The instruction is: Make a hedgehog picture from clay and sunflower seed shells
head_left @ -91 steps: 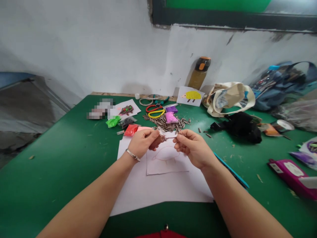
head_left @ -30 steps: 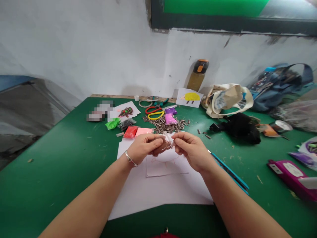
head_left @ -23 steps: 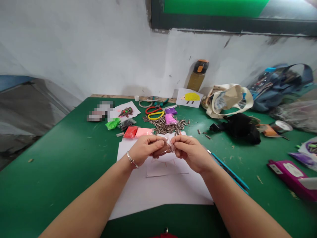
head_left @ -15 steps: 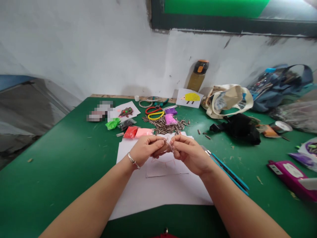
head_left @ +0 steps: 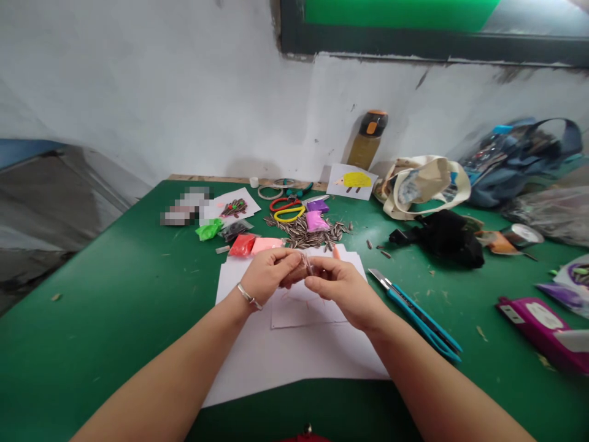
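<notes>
Between my hands is a small clear packet of brown modelling clay (head_left: 294, 277), held above the paper. My left hand (head_left: 264, 276) is closed around the packet's left side, thumb on top. My right hand (head_left: 343, 288) pinches the clear wrapper at its right end; some fingertips are hidden behind it. Below lies a small white sheet (head_left: 294, 316) with a faint reddish drawing, on top of larger white paper (head_left: 257, 362). Just beyond my hands are a red clay packet (head_left: 242, 245) and a pink clay packet (head_left: 267, 245).
A heap of striped sunflower seeds (head_left: 304, 233) lies behind the packets, near yellow-handled scissors (head_left: 289, 213). To the right is a blue utility knife (head_left: 423, 322) with its blade showing. A bottle (head_left: 365, 141), a hedgehog picture (head_left: 352, 181) and a cream bag (head_left: 409, 190) stand along the wall.
My right hand has shifted slightly left and turned, its fingers now closer to my left hand on the wrapper. More of the utility knife shows. The left hand has barely moved.
</notes>
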The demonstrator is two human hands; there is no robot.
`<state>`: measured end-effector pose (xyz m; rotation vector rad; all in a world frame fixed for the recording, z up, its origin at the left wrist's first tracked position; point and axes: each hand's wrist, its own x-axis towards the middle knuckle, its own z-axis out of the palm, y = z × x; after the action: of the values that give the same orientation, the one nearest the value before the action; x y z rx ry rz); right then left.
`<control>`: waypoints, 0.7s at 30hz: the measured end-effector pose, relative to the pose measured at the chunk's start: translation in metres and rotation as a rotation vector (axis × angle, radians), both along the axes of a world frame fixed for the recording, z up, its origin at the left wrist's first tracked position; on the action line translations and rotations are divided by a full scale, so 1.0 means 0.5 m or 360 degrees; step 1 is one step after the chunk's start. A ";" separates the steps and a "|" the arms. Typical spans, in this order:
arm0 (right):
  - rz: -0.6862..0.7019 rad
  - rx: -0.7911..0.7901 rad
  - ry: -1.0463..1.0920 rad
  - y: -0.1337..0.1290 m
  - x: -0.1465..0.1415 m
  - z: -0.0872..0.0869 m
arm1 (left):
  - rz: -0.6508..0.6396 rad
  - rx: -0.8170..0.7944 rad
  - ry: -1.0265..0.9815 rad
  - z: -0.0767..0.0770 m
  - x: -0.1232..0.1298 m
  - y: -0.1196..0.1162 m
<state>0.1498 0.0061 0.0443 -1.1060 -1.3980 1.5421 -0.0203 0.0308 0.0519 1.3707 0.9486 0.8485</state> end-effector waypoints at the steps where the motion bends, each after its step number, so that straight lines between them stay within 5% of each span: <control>1: -0.0010 0.0019 -0.0010 0.000 -0.002 -0.001 | -0.0006 0.0015 -0.0016 0.000 0.001 0.000; 14: 0.0150 -0.0032 -0.0185 0.001 0.013 0.004 | -0.0037 -0.0064 0.0097 0.006 0.011 -0.012; 21: 0.0033 -0.0038 -0.0018 0.000 0.009 0.002 | -0.0106 -0.0156 0.0023 0.003 0.003 -0.006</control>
<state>0.1545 0.0062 0.0451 -1.1194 -1.4060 1.5732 -0.0189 0.0277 0.0536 1.3187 0.9383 0.7334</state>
